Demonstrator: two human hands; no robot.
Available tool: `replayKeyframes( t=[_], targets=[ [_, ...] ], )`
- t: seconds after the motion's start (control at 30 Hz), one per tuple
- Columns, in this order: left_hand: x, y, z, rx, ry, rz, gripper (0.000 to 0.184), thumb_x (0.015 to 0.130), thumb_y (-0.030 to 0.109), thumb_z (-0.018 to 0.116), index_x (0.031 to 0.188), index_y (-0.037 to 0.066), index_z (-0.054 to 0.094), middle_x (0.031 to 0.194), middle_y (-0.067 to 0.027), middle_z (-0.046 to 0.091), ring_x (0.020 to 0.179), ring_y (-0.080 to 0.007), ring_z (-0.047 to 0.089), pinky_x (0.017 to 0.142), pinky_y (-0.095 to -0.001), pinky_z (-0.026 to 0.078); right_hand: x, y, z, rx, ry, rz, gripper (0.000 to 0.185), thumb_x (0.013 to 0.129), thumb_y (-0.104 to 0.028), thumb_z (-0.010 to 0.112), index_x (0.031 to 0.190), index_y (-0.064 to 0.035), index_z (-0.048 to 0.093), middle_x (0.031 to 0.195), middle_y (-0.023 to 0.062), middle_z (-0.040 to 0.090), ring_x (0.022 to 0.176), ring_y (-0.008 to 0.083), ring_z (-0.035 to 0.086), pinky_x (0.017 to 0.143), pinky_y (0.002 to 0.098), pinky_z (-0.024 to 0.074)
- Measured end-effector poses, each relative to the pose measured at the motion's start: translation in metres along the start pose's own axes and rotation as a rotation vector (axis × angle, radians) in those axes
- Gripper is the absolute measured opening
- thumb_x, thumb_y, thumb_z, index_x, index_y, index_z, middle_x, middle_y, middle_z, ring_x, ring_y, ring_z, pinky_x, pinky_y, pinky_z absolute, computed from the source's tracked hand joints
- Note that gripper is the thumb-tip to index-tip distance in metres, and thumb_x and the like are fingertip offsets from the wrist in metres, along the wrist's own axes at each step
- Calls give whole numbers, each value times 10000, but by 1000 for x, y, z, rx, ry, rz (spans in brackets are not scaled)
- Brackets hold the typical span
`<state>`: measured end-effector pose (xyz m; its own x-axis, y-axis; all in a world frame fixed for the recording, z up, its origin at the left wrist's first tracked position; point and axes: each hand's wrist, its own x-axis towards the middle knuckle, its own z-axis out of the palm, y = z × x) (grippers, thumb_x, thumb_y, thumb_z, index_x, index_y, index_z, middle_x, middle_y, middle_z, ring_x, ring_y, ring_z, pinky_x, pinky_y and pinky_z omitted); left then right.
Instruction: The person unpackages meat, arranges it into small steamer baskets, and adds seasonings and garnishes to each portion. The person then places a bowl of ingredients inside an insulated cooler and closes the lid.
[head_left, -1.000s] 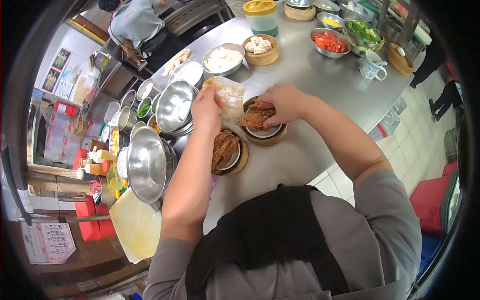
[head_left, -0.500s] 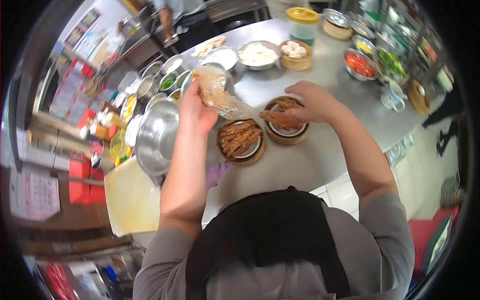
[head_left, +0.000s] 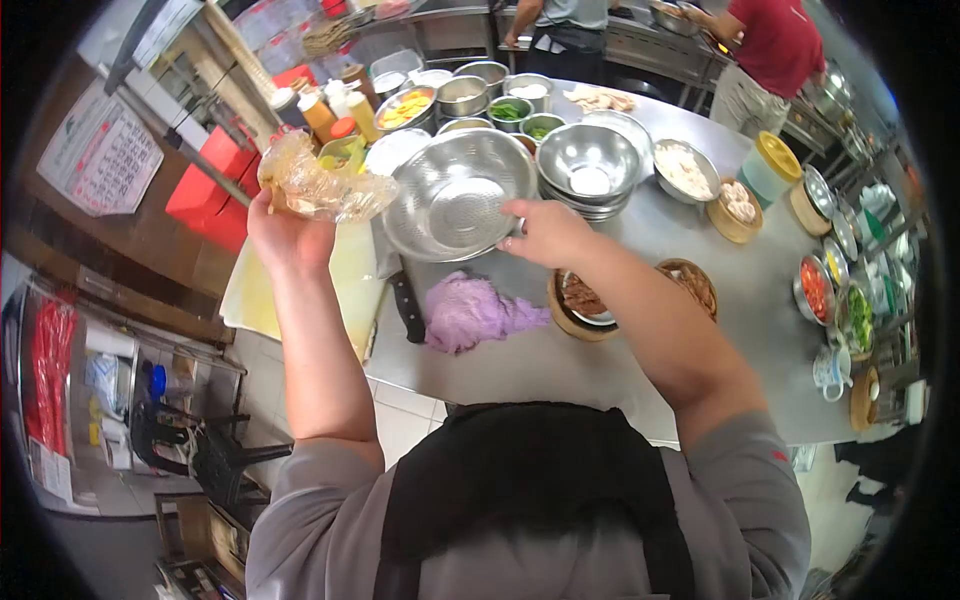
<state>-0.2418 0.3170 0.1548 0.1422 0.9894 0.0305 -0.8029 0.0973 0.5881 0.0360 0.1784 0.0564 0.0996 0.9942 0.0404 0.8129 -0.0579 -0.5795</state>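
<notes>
My left hand (head_left: 290, 235) is raised at the left, closed around a crumpled clear plastic bag (head_left: 325, 185) with orange-brown residue inside. At the right rim of a large perforated metal colander (head_left: 462, 190) is my right hand (head_left: 550, 235), its thumb and fingers gripping the edge. The colander looks bare inside. Below my right forearm are two bamboo steamers, the nearer one (head_left: 560, 318) and the farther one (head_left: 712, 275). Both hold brown, glazed food pieces, partly hidden by the arm. A purple cloth (head_left: 470, 312) lies bunched in front of the colander, beside a black-handled knife (head_left: 407, 305).
Stacked metal bowls (head_left: 588, 165) stand right of the colander. A yellowed cutting board (head_left: 350, 270) lies at the left. Sauce bottles (head_left: 318, 115) and ingredient bowls line the back. A yellow-lidded tub (head_left: 772, 160) stands at right. Two other people work behind the table.
My right hand has left the steamer and its brown food piece and now grips the colander's rim. My left hand has carried the plastic bag leftward. The view has turned left.
</notes>
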Motion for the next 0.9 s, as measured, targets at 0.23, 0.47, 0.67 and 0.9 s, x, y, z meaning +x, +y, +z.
replayKeyframes(
  t=[0.23,0.47,0.67,0.9],
  targets=[
    [28,9,-75,-54,158,95,522,1041,279,229,1430,-1,438,1445,-184,522,1364,-354,475,1168,-569,346,11,-18,-11,148,167,76,470,861,-492,773,1086,-85,708,913,147,738,855,279,720,783,384,555],
    [39,-67,-61,215,242,-370,556,1065,423,355,1494,71,394,1548,-163,413,1435,-316,388,1188,-565,241,24,-22,-69,287,336,49,528,857,-484,788,1089,-19,695,937,141,744,872,216,714,783,351,554],
    [-4,-79,-94,548,221,154,616,1053,457,408,1572,148,286,1602,-143,352,1464,-304,351,1200,-554,214,12,-12,-33,215,224,-41,456,907,-326,770,1264,-76,638,989,103,740,828,191,693,737,344,559],
    [-73,-98,-69,911,-204,140,462,1061,375,488,1340,23,595,1171,-65,678,1055,-147,611,888,-306,437,-104,47,-137,-154,264,27,243,975,-199,625,1146,-58,725,1033,119,752,911,228,711,822,346,556]
  ],
)
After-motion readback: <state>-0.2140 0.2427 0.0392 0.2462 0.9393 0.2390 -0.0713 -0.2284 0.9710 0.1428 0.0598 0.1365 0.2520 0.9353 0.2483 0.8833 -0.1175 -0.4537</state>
